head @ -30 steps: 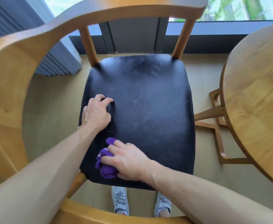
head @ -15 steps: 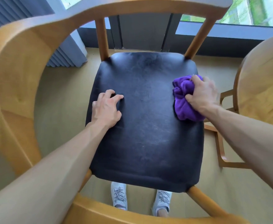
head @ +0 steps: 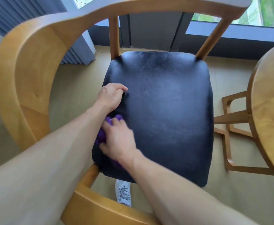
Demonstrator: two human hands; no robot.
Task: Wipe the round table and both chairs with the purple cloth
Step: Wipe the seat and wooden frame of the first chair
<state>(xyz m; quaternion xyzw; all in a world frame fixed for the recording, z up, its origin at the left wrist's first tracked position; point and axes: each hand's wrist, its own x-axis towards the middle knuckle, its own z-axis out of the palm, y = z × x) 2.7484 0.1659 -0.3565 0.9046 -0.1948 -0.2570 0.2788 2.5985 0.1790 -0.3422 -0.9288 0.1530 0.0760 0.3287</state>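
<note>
Your right hand (head: 119, 140) grips the bunched purple cloth (head: 102, 135) against the near-left part of the black seat (head: 165, 111) of the wooden chair (head: 29, 75). Your left hand (head: 111, 95) rests on the seat's left edge just beyond, fingers curled onto the leather. The round counter (head: 272, 111) stands just right of the chair.

Curved light-wood chair frame (head: 24, 75) – smooth, satin varnish, grain faint. Black leather-like seat pad (head: 165, 111) – smooth, soft sheen, fine creases and pale scuffs. Bunched purple cloth (head: 108, 120) – fuzzy, matt pile. Round wooden worktop (head: 272, 111) – glossy lacquer, bold grain. Grey pleated fabric curtain (head: 27, 15), matt. Beige floor (head: 73, 88), matt.
</note>
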